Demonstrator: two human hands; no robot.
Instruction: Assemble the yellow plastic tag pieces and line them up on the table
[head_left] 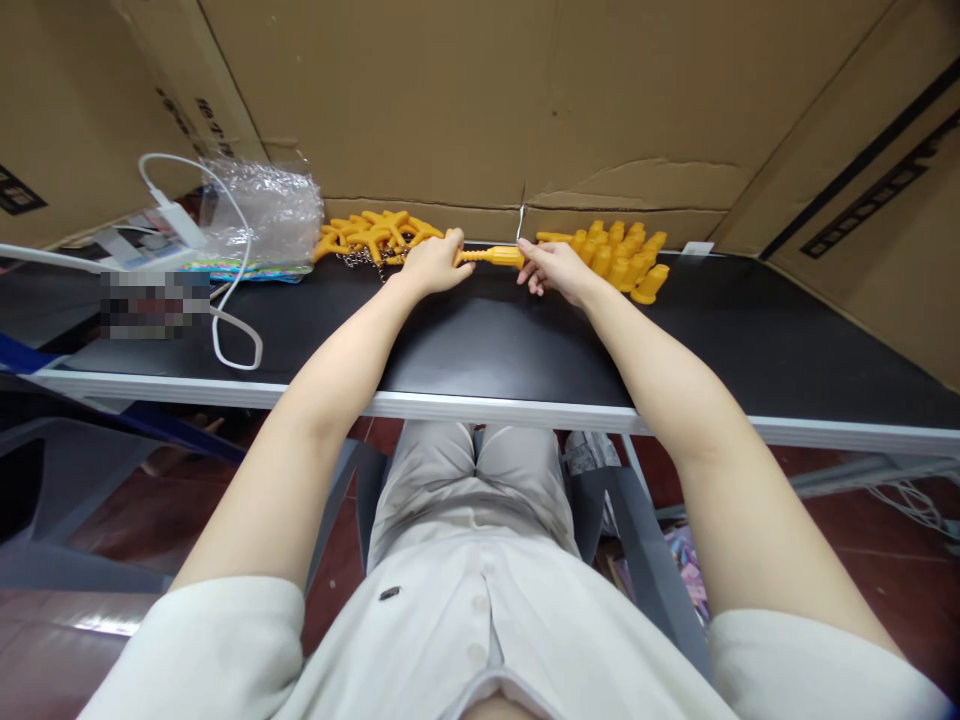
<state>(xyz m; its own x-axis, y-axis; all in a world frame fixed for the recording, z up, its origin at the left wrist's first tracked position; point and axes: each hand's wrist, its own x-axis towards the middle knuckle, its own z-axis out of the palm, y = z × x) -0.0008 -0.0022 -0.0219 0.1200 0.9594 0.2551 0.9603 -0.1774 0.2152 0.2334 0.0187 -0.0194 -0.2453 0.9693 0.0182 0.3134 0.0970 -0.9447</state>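
Between my two hands lies a yellow plastic piece in line: a threaded rod point(472, 256) on the left, with a wider smooth sleeve point(507, 256) at its right end. My left hand point(435, 264) is closed round the rod's left part, which it hides. At the sleeve's right end, my right hand point(556, 270) grips with thumb and fingers. A pile of yellow branched, Y-shaped pieces point(373, 238) with small metal chains point(367, 268) lies beyond my left hand. Several yellow tapered sleeves point(619, 255) stand grouped just right of my right hand.
On the black table point(495, 345), a clear plastic bag point(262, 215) and a white cable point(238, 325) lie at the left. Cardboard walls point(450, 100) enclose the back and sides. A metal edge strip point(510, 408) runs along the front.
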